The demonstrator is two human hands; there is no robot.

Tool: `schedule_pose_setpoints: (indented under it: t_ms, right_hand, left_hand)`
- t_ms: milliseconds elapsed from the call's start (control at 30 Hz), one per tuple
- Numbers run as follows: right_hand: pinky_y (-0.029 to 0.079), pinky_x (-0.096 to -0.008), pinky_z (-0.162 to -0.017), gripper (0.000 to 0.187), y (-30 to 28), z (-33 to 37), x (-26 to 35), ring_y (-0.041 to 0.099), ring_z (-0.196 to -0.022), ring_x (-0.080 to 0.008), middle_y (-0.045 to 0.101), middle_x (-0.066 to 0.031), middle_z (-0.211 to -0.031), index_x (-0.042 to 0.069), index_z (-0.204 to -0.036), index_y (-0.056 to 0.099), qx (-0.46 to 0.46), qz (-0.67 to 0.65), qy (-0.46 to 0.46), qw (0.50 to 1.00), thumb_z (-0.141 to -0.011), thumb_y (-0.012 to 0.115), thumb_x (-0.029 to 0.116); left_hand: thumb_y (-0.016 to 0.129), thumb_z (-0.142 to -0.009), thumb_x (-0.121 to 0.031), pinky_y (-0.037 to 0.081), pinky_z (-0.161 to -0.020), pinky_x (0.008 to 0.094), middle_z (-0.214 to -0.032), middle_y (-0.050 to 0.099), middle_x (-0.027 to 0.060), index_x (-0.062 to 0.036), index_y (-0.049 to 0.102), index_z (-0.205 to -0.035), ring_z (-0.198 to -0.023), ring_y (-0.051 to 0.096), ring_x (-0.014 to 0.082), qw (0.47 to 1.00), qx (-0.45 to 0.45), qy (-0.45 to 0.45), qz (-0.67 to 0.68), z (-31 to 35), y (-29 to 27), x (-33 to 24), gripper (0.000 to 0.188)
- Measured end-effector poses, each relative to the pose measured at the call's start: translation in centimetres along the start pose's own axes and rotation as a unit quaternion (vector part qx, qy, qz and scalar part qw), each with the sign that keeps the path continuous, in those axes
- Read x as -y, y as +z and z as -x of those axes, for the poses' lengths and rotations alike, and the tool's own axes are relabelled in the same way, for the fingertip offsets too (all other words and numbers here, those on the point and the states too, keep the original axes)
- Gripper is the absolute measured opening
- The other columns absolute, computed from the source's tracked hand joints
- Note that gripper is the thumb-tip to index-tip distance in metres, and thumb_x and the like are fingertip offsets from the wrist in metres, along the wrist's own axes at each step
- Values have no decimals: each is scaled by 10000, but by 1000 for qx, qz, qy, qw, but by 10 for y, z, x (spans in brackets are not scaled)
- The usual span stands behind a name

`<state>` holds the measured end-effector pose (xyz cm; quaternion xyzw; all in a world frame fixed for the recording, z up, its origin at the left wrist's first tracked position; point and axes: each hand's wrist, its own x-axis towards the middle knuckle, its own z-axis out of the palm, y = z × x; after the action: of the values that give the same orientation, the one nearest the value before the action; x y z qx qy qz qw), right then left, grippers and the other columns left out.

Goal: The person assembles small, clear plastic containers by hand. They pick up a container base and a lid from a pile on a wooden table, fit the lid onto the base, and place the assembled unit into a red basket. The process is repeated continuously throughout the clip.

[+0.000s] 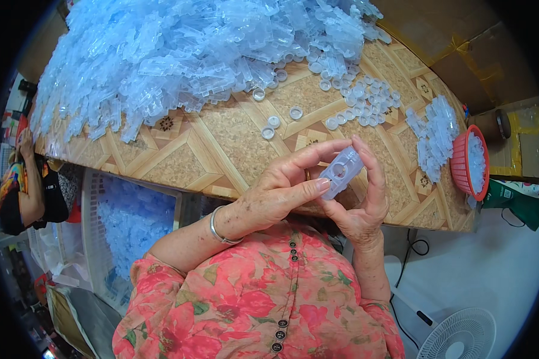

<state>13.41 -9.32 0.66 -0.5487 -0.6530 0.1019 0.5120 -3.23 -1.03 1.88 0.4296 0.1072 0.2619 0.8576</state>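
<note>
Between my two hands is a small clear plastic case (pixel 347 174), oblong, with a round opening or ring on its upper face. My left hand (pixel 276 192) grips it from the left, thumb pressed along its lower end. From the right, the fingers and thumb of my right hand (pixel 365 206) close about its edges. The case is tilted, just above the table's near edge. Beyond my hands lie a few loose round clear caps (pixel 296 112) on the patterned tabletop (pixel 215 149).
A large heap of clear plastic pieces (pixel 179 54) covers the far left. More round caps (pixel 371 99) lie right of centre, near flat pieces (pixel 434 134) and a red basket (pixel 461 161). A full white crate (pixel 93 221) stands lower left, a fan (pixel 458 344) lower right. Another person's arm (pixel 33 185) shows far left.
</note>
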Motion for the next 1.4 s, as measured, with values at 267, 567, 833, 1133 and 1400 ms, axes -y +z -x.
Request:
schedule_pose_setpoints:
  t_ms: [267,567,833,1133,1400]
  right_hand:
    - [446,-478,-1054,824,3,2,-4,519,-1282,-403,505,-260,-1383,56,-1381,418,-7,-35,-25,999,-672,839,60]
    - [446,-477,-1051,837,5,8,-8,515,-1285,-403,476,-280,-1404,34,-1388,390,-10,-34,-28,999,-687,847,80]
    - [425,-482,-1070,849,13,7,-8,492,-1306,-409,445,-305,-1424,28,-1399,362,-43,-41,-18,998,-703,846,79]
    - [439,-483,-1057,843,10,8,-10,504,-1293,-417,451,-307,-1416,34,-1385,370,-15,20,-54,998,-694,852,75]
    - [454,-476,-1042,859,15,15,-15,507,-1288,-414,430,-325,-1424,48,-1399,353,-21,-65,-8,998,-703,857,80]
  left_hand:
    - [601,-964,-99,372,-1112,353,-1491,426,92,-8,381,-1482,-1354,420,181,999,0,11,30,0,0,3,571]
    - [542,-1003,-116,424,-1035,280,-1416,502,56,-23,337,-1515,-1250,494,121,998,27,-4,-60,2,-7,3,559]
    - [487,-1030,-152,410,-1031,269,-1402,521,60,-55,327,-1528,-1234,491,104,987,15,15,-162,0,-4,1,532]
    - [514,-1022,-156,407,-1069,307,-1458,470,77,-39,342,-1517,-1296,470,150,996,9,-3,-83,1,-5,5,537]
    - [533,-1013,-144,434,-1023,287,-1410,507,63,-30,347,-1512,-1239,502,127,998,11,-9,-65,2,-4,4,545]
